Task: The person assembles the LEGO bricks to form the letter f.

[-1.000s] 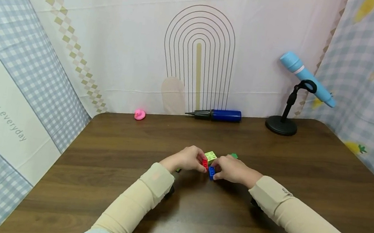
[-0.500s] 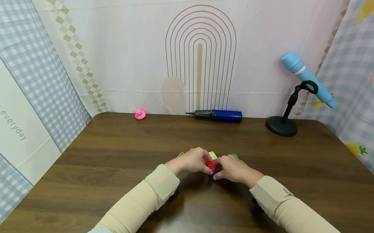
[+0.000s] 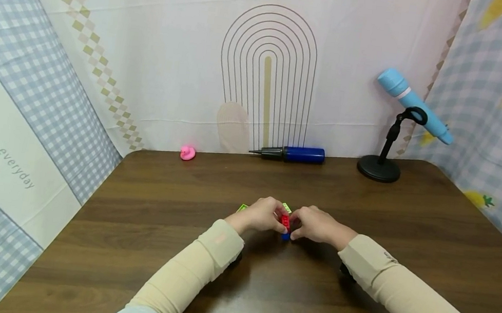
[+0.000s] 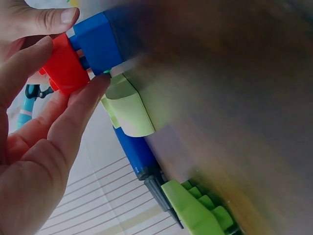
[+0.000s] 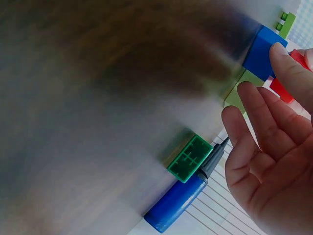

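Observation:
My left hand [image 3: 263, 214] pinches a red toy building brick [image 4: 66, 66] between thumb and fingers. Right below it is a blue brick [image 4: 100, 44], whose studs show in a narrow gap under the red one. From the other side, my right hand [image 3: 317, 226] holds the blue brick; its thumb [image 5: 281, 54] lies on the brick's near face, while the index finger is hidden. Just beyond both hands lies a pale green brick [image 4: 129, 107]. A bright green brick [image 4: 195, 210] is past my left hand, partly covered in the head view. Near my right hand sits a dark green brick [image 5: 190, 156].
Along the table's back edge are a pink toy duck [image 3: 188, 153] and a blue and black hand pump [image 3: 302, 155]. At the back right, a black stand [image 3: 378, 169] holds a light blue microphone [image 3: 415, 105]. A patterned cloth [image 3: 173, 65] hangs behind the table [image 3: 152, 248].
My left hand has moved right with the red brick, from beside the blue brick to above it. My right hand has stayed at nearly the same place with the blue brick.

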The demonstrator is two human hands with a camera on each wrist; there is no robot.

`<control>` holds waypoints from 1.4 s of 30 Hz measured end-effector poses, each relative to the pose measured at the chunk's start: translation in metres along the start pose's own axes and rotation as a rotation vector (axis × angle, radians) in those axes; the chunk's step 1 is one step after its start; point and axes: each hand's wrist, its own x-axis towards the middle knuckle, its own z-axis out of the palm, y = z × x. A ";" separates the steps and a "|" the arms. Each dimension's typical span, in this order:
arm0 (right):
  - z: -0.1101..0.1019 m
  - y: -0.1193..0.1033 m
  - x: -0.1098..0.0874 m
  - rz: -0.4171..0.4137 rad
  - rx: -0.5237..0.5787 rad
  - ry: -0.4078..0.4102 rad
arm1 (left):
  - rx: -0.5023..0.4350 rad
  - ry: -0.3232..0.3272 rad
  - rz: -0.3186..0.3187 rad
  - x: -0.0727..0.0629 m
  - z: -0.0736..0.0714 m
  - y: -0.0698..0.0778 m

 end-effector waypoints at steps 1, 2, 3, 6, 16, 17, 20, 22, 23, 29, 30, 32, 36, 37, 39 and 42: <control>0.001 0.001 0.000 -0.007 0.000 0.001 | 0.005 0.000 0.000 0.000 0.000 0.000; 0.001 0.001 0.000 -0.011 0.001 0.003 | 0.014 -0.001 -0.001 0.000 0.000 0.001; 0.002 0.002 0.000 -0.015 0.004 0.005 | 0.024 -0.002 -0.002 0.000 0.001 0.001; 0.003 0.003 0.000 -0.030 0.005 0.012 | 0.054 0.000 -0.003 -0.001 0.001 0.003; -0.001 0.001 0.000 -0.057 0.080 0.016 | 0.135 0.040 0.006 0.000 0.005 0.005; -0.003 0.001 0.000 -0.056 0.101 0.016 | 0.135 0.041 0.003 -0.001 0.004 0.005; -0.006 0.000 0.000 -0.062 0.141 0.017 | 0.128 0.038 -0.011 -0.001 0.003 0.007; -0.006 0.000 0.000 -0.068 0.157 0.015 | 0.123 0.035 -0.017 -0.002 0.003 0.008; -0.006 0.001 0.000 -0.074 0.161 0.013 | 0.127 0.036 -0.015 -0.002 0.003 0.008; -0.006 -0.001 0.003 -0.096 0.142 0.024 | 0.170 0.071 0.004 -0.003 0.004 0.008; -0.006 -0.001 0.003 -0.100 0.135 0.024 | 0.176 0.075 0.004 -0.003 0.004 0.008; -0.006 -0.002 0.005 -0.103 0.124 0.025 | 0.187 0.083 0.002 -0.004 0.003 0.008; -0.004 -0.004 0.006 -0.097 0.086 0.035 | 0.196 0.098 -0.012 -0.005 0.004 0.008; -0.002 -0.003 0.007 -0.105 0.056 0.038 | 0.205 0.104 -0.010 -0.005 0.004 0.008; 0.002 -0.002 0.007 -0.121 -0.008 0.042 | 0.217 0.108 -0.009 -0.004 0.006 0.009; 0.007 0.000 0.006 -0.154 -0.106 0.062 | 0.228 0.107 -0.013 -0.004 0.008 0.010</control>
